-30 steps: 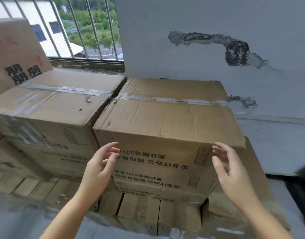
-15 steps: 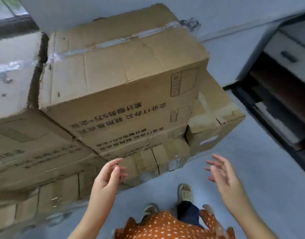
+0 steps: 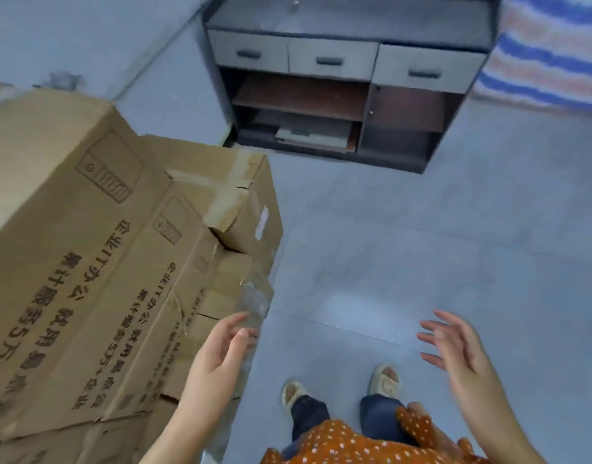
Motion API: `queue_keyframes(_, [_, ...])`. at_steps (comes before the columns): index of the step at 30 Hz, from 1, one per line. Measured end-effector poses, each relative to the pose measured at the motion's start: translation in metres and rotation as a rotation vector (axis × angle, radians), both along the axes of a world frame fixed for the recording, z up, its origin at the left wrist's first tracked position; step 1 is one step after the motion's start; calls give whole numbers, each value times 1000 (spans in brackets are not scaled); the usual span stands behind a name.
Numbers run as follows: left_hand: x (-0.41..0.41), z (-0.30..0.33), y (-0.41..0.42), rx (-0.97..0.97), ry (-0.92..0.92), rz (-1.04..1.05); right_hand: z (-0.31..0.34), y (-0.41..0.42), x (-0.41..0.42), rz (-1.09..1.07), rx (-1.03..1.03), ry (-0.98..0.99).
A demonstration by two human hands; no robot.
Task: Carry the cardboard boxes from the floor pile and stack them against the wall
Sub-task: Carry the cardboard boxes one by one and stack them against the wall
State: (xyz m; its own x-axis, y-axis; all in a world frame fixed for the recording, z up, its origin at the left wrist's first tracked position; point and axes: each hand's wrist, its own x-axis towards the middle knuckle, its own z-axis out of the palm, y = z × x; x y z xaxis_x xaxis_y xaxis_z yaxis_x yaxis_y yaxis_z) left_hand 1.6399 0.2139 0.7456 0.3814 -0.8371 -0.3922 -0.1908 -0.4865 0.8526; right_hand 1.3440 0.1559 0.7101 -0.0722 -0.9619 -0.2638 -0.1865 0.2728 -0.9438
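Stacked cardboard boxes [image 3: 87,262] far left, on floor [image 3: 405,262], wall side. Left hand [image 3: 221,356] at stack's near corner, fingers apart, empty; contact unclear through blur. Right hand [image 3: 455,349] open over floor, empty, likely free for next carry. Dark cabinet [image 3: 348,78] beyond.

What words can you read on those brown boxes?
"企业IT办公 就用易..." on the side of the top cardboard box; the end is blurred.
"累计服务5万+企业" beside it on the same box, partly blurred.
The same two lines repeat on the lower box, too blurred to read fully.
No writing on the cabinet.
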Motion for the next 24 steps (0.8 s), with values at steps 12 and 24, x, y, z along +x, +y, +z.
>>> queue_keyframes(12, [-221, 9, -35, -142, 40, -492, 14, 138, -213, -501, -48, 71])
queue_keyframes(24, [-541, 12, 12, -162, 171, -1052, 38, 312, -424, -1062, -15, 123])
